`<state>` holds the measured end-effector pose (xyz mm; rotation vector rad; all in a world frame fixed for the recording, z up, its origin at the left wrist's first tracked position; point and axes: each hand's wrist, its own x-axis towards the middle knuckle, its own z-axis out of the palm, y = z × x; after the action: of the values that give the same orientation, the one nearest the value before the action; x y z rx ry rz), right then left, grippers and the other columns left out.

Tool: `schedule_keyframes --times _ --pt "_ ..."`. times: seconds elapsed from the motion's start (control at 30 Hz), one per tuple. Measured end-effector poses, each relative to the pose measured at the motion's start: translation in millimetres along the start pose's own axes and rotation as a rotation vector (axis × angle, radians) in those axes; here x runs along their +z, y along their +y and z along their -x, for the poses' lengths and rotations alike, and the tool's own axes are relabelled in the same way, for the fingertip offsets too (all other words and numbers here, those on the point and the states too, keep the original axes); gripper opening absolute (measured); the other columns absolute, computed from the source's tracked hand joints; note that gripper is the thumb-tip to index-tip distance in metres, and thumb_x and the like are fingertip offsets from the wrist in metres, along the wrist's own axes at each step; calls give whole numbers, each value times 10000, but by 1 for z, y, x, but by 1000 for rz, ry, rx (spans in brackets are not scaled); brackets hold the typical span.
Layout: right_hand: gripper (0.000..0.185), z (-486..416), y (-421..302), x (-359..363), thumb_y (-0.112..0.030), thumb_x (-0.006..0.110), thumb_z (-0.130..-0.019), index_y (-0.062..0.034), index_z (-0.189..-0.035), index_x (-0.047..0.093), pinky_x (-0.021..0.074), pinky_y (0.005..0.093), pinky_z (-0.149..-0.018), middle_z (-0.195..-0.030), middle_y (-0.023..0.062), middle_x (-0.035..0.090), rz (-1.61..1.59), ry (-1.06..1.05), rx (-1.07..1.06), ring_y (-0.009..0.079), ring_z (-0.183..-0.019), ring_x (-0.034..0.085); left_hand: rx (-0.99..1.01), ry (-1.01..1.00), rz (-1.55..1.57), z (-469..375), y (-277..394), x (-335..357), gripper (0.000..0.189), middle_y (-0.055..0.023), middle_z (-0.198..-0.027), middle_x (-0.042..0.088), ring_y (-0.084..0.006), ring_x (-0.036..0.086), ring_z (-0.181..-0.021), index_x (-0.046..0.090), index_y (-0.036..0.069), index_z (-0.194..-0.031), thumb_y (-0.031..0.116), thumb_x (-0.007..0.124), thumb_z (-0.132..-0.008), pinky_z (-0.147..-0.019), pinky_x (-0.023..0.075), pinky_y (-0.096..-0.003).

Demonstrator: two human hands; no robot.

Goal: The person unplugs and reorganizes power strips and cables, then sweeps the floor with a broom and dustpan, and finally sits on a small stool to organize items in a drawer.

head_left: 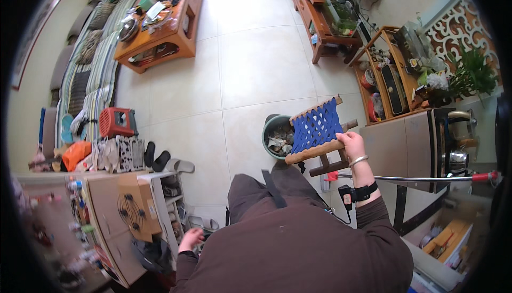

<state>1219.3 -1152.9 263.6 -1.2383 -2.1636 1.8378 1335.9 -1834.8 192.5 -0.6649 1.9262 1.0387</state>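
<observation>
My right hand (352,145) grips the near wooden rail of a folding stool (318,127) with a woven blue strap seat. The stool is tilted, and its seat partly overlaps a round green bin (266,137) that holds crumpled waste. A bangle and a black strapped device are on my right wrist and forearm. My left hand (193,237) hangs low beside my body at the left, its fingers curled; whether it holds anything cannot be told.
A low wooden table (168,49) crowded with items stands ahead left, by a striped sofa. Slippers (156,157) and a shoe rack (172,197) are at my left. On the right are a wooden shelf (370,77), a brownish cabinet (394,149) and a metal-handled pole (408,179).
</observation>
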Motion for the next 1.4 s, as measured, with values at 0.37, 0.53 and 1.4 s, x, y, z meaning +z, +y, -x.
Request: schedule_keyframes --times 0.37,0.53,1.4 --pt "196 -45 -119 111 -182 699 -769 4 -763 641 392 239 -527 -673 6 584 31 508 196 86 -601 501 -187 2 253 -224 195 -212 162 -5 -725 517 -100 479 -538 527 43 -948 198 533 -902 -431 374 -244" --pt "192 -59 -177 155 -217 687 -778 -42 -775 609 206 190 -317 -582 -8 510 -93 632 287 45 -364 361 -137 184 313 -292 267 -285 295 -16 -793 562 -105 546 -610 505 44 -1122 225 543 -893 -488 416 -231" --pt "223 -527 -356 309 -242 712 -770 -50 -786 599 244 191 -344 -600 -29 513 -253 341 306 33 -399 371 406 -116 -714 -542 888 -217 431 -163 -1064 637 -256 621 -980 577 18 -1143 310 627 -829 -854 487 -329"
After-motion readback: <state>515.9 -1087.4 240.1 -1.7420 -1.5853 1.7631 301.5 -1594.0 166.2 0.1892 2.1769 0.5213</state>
